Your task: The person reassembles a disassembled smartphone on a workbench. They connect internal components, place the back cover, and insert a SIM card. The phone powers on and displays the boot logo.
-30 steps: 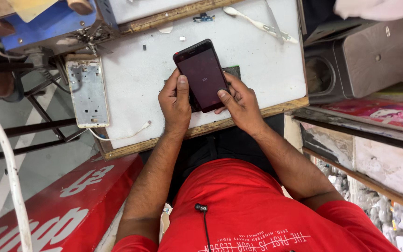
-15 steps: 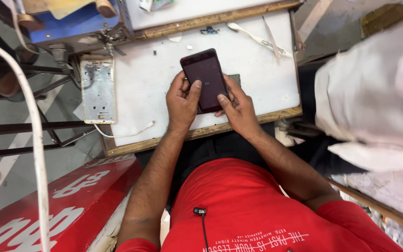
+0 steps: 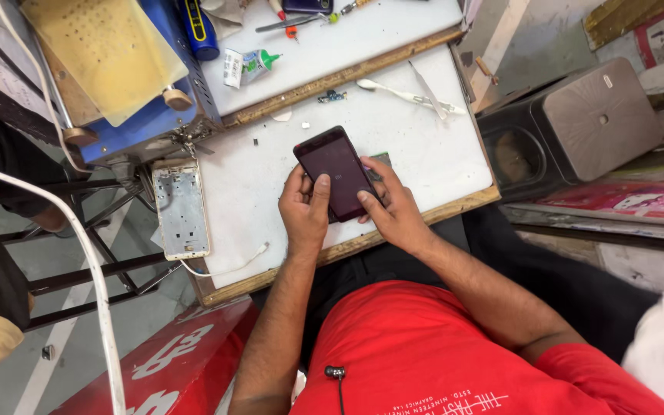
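A dark smartphone (image 3: 335, 167) with a maroon-black back is held over the white worktop (image 3: 270, 184). My left hand (image 3: 305, 211) grips its lower left side, the thumb lying across the back. My right hand (image 3: 390, 206) holds the lower right edge, fingers curled under it. A small green part (image 3: 382, 160) peeks out from behind the phone on the worktop.
A bare silver phone frame (image 3: 181, 207) lies at the worktop's left edge by a white cable (image 3: 232, 265). White tweezers (image 3: 409, 94) and a small circuit piece (image 3: 331, 97) lie farther back. A blue machine (image 3: 128, 115), glue tube (image 3: 249, 66) and grey speaker (image 3: 578, 123) stand around.
The view has shifted, with the worktop now lower and left in view. Both hands keep hold of the phone; my left thumb has slid onto its back.
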